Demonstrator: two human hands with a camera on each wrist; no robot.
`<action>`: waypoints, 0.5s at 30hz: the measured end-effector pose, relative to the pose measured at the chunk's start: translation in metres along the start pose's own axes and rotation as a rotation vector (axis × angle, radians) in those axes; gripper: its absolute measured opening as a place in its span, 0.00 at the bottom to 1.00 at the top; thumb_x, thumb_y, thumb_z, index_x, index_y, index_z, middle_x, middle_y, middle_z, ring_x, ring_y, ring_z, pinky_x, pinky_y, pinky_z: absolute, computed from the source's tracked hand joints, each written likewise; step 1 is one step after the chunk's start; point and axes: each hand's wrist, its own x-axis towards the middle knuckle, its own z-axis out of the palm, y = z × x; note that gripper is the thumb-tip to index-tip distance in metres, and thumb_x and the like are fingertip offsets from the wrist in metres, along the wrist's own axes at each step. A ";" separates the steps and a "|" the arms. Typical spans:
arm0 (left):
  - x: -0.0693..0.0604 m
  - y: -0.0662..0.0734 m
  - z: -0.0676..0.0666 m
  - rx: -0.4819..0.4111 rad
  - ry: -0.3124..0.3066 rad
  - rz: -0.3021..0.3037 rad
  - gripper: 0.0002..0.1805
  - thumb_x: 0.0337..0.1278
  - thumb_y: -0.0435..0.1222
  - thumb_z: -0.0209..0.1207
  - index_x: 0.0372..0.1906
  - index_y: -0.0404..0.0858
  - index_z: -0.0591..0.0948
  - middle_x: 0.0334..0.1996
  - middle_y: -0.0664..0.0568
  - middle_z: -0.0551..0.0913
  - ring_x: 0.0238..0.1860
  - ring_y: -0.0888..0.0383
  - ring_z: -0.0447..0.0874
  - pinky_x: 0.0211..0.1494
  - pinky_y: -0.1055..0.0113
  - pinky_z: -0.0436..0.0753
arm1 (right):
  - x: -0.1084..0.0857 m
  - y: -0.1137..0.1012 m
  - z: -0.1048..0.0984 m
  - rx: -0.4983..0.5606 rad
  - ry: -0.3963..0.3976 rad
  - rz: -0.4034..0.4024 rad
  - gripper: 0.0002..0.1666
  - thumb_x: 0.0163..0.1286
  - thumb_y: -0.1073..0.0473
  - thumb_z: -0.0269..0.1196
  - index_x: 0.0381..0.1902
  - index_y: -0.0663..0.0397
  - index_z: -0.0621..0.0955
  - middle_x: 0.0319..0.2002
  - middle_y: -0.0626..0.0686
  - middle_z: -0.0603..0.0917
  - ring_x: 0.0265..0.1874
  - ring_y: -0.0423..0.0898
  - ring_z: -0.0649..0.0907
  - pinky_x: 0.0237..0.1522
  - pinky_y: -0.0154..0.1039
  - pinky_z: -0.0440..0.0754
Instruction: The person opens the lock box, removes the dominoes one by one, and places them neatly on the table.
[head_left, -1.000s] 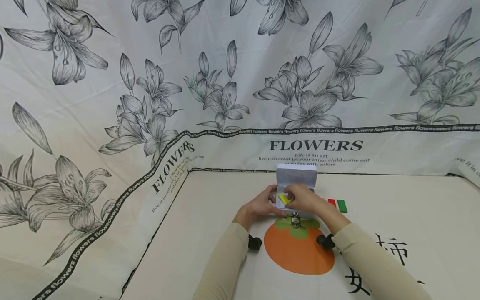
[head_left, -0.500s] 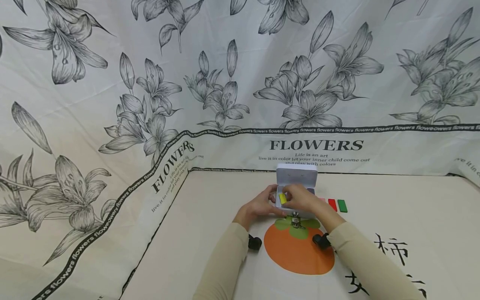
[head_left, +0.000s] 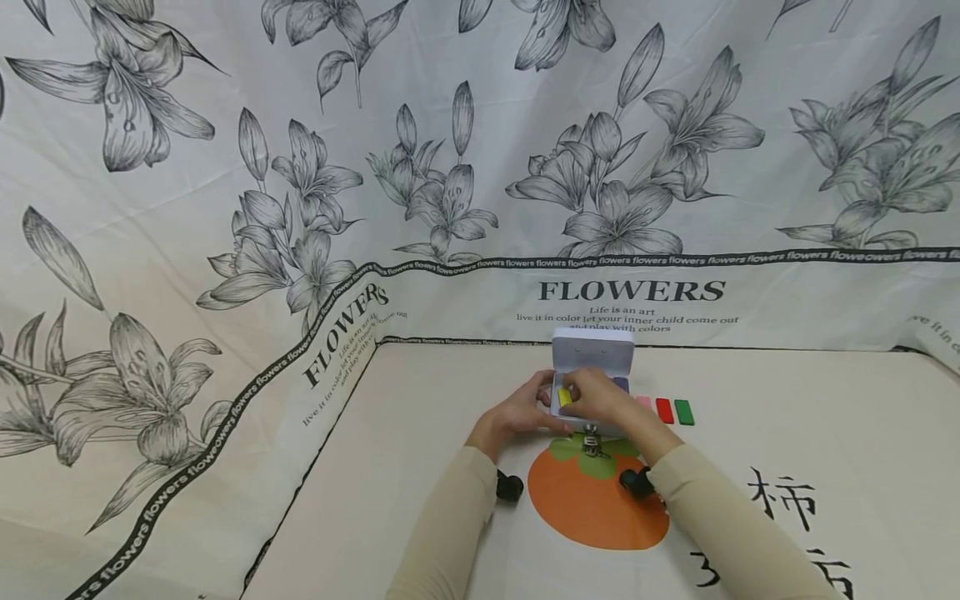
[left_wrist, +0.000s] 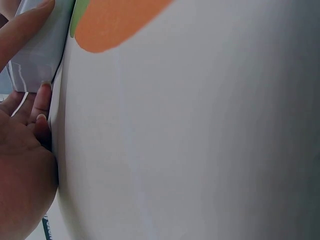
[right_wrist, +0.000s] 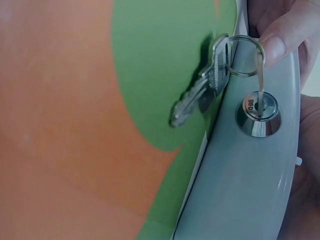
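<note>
A small white lockbox (head_left: 592,350) stands with its lid raised at the far middle of the table. My left hand (head_left: 516,412) grips its left side, with the thumb along the front wall in the left wrist view. Over the box's inside, my right hand (head_left: 602,397) pinches a yellow block (head_left: 565,397); the fingertips are partly hidden. In the right wrist view, a key sits in the round front lock (right_wrist: 260,112), and more keys (right_wrist: 217,70) hang from its ring. My left thumb is beside that ring.
Right of the box lie a red block (head_left: 664,411), a green block (head_left: 684,412) and a partly covered pink block (head_left: 644,402). An orange persimmon print (head_left: 597,508) spreads in front. A flower-printed cloth (head_left: 630,208) hangs behind.
The yellow block has turned from slanted to nearly upright, and my right hand has shifted slightly left. More of the pink and red blocks shows. The left hand has stayed put.
</note>
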 end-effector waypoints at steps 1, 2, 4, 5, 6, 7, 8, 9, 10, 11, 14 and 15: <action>0.000 0.000 0.000 0.001 0.000 0.001 0.53 0.42 0.30 0.79 0.76 0.47 0.64 0.39 0.51 0.73 0.42 0.59 0.71 0.48 0.66 0.70 | 0.000 0.000 0.000 0.000 -0.001 0.003 0.17 0.62 0.64 0.73 0.45 0.68 0.83 0.25 0.51 0.78 0.26 0.45 0.74 0.31 0.40 0.71; 0.000 -0.001 0.000 0.002 -0.001 0.001 0.53 0.42 0.30 0.79 0.76 0.47 0.64 0.39 0.52 0.73 0.42 0.59 0.71 0.48 0.67 0.70 | 0.000 0.000 0.000 -0.001 -0.002 0.007 0.17 0.62 0.64 0.73 0.46 0.69 0.83 0.26 0.52 0.79 0.27 0.45 0.75 0.32 0.41 0.72; 0.001 -0.001 0.001 0.002 -0.001 0.000 0.53 0.42 0.29 0.79 0.76 0.47 0.64 0.39 0.51 0.73 0.42 0.58 0.71 0.47 0.67 0.70 | -0.001 -0.001 0.000 -0.003 -0.002 0.009 0.19 0.62 0.64 0.73 0.48 0.70 0.83 0.28 0.52 0.81 0.29 0.46 0.76 0.34 0.41 0.74; 0.001 -0.001 0.001 -0.001 -0.002 -0.001 0.53 0.42 0.29 0.79 0.76 0.47 0.64 0.39 0.51 0.73 0.42 0.58 0.71 0.47 0.67 0.71 | -0.001 -0.001 0.000 -0.005 -0.003 0.008 0.19 0.62 0.64 0.73 0.48 0.70 0.83 0.29 0.52 0.82 0.30 0.47 0.76 0.35 0.42 0.74; 0.001 0.000 0.001 -0.002 -0.002 -0.001 0.53 0.42 0.29 0.79 0.76 0.47 0.64 0.39 0.51 0.73 0.42 0.58 0.71 0.46 0.67 0.71 | -0.001 -0.001 0.000 -0.006 -0.006 0.004 0.19 0.62 0.64 0.73 0.48 0.70 0.84 0.30 0.53 0.83 0.30 0.47 0.77 0.35 0.42 0.75; 0.001 0.000 0.001 -0.002 -0.002 -0.004 0.53 0.42 0.29 0.79 0.76 0.47 0.64 0.40 0.51 0.73 0.42 0.58 0.72 0.46 0.67 0.71 | -0.001 -0.002 0.000 -0.009 -0.009 0.001 0.19 0.62 0.64 0.73 0.49 0.70 0.84 0.31 0.53 0.83 0.30 0.47 0.77 0.36 0.43 0.75; 0.001 0.000 0.001 -0.003 -0.002 -0.004 0.53 0.42 0.29 0.79 0.75 0.47 0.64 0.40 0.51 0.73 0.42 0.58 0.72 0.46 0.67 0.71 | -0.001 -0.002 -0.001 -0.009 -0.013 -0.004 0.19 0.62 0.64 0.72 0.49 0.70 0.83 0.31 0.53 0.83 0.31 0.47 0.77 0.36 0.43 0.76; 0.001 0.000 0.001 -0.003 -0.001 -0.006 0.53 0.42 0.29 0.79 0.75 0.48 0.65 0.40 0.51 0.74 0.42 0.58 0.72 0.46 0.67 0.71 | -0.001 -0.002 -0.001 -0.006 -0.018 -0.005 0.20 0.63 0.64 0.72 0.49 0.70 0.83 0.32 0.54 0.84 0.31 0.47 0.78 0.37 0.43 0.77; 0.001 0.000 0.001 -0.004 0.000 -0.009 0.53 0.42 0.29 0.79 0.75 0.48 0.65 0.40 0.51 0.74 0.42 0.58 0.72 0.46 0.67 0.71 | -0.001 -0.002 -0.001 -0.005 -0.024 -0.007 0.20 0.63 0.64 0.72 0.49 0.69 0.83 0.33 0.54 0.84 0.31 0.47 0.78 0.37 0.44 0.78; 0.001 0.000 0.001 -0.003 0.000 -0.012 0.52 0.42 0.30 0.79 0.75 0.48 0.65 0.40 0.51 0.74 0.42 0.58 0.72 0.46 0.66 0.70 | -0.001 -0.002 -0.001 -0.001 -0.032 -0.002 0.19 0.63 0.63 0.72 0.50 0.69 0.83 0.34 0.54 0.84 0.32 0.47 0.78 0.38 0.44 0.78; 0.000 0.001 0.001 0.005 0.002 -0.024 0.51 0.44 0.30 0.79 0.75 0.48 0.65 0.40 0.51 0.74 0.43 0.57 0.71 0.46 0.65 0.69 | -0.002 -0.003 -0.001 0.013 -0.051 0.015 0.20 0.65 0.63 0.72 0.51 0.69 0.82 0.35 0.54 0.84 0.33 0.47 0.79 0.40 0.44 0.80; 0.000 0.001 0.001 0.006 0.003 -0.029 0.51 0.45 0.31 0.79 0.75 0.49 0.65 0.40 0.51 0.74 0.43 0.57 0.71 0.47 0.65 0.69 | -0.003 -0.003 -0.002 0.016 -0.052 0.018 0.20 0.65 0.63 0.72 0.51 0.69 0.82 0.36 0.54 0.84 0.34 0.47 0.80 0.40 0.44 0.80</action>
